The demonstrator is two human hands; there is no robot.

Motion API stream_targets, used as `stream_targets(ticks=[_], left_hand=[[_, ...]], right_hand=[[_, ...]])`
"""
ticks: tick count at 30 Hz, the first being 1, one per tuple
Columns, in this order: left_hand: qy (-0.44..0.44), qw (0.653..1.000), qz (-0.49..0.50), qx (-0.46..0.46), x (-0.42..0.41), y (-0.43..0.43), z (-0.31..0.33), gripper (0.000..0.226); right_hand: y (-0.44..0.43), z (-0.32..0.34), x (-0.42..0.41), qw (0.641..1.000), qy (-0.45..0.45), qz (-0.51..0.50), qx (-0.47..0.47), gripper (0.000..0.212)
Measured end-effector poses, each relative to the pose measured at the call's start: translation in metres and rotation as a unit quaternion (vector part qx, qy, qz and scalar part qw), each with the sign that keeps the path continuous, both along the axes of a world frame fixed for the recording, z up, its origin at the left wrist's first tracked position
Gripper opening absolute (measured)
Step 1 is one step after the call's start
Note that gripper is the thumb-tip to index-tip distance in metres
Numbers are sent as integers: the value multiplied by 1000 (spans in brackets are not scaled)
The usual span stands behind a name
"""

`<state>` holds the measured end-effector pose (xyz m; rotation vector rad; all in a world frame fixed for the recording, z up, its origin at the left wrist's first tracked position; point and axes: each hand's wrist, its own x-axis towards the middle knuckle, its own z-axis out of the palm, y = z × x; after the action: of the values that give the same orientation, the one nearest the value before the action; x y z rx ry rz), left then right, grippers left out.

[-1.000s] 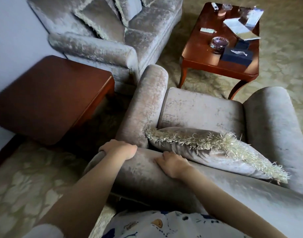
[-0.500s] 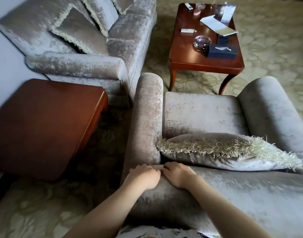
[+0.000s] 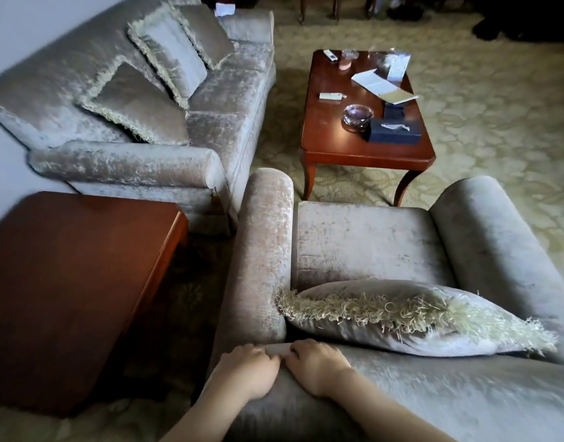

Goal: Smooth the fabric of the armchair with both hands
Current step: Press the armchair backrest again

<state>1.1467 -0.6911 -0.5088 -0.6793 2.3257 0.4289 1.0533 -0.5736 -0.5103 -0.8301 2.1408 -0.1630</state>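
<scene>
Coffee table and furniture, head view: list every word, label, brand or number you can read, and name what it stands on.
None can be read.
Papers on the coffee table: no legible print, too blurred.
Dark tissue box: no legible label.
Small white item: too small to tell.

Grey velvet armchair [image 3: 363, 240], fringed cushion [image 3: 402, 317] on seat

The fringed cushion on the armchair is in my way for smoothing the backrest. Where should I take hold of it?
Probably the cushion's fringed top edge, from above. It leans against the backrest just beyond both hands, with that edge facing up and clear; its lower edge is hidden.
</scene>
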Motion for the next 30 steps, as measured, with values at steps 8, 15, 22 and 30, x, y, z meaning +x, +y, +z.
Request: stream_targets(ticks=[8, 15, 22, 30], left_hand=[[25, 999, 12, 20, -9, -28, 7, 30], [24, 999, 39, 29, -10, -36, 1, 49], [28, 991, -128, -8, -30, 9, 16, 38], [137, 987, -81, -24, -94, 195, 32, 73]], right_hand=[[-21, 12, -4, 999, 9, -50, -13, 51], [-19, 19, 4, 993, 48, -91, -52, 42], [25, 28, -16, 993, 102, -5, -64, 41], [208, 42, -98, 988, 137, -59, -27, 29]])
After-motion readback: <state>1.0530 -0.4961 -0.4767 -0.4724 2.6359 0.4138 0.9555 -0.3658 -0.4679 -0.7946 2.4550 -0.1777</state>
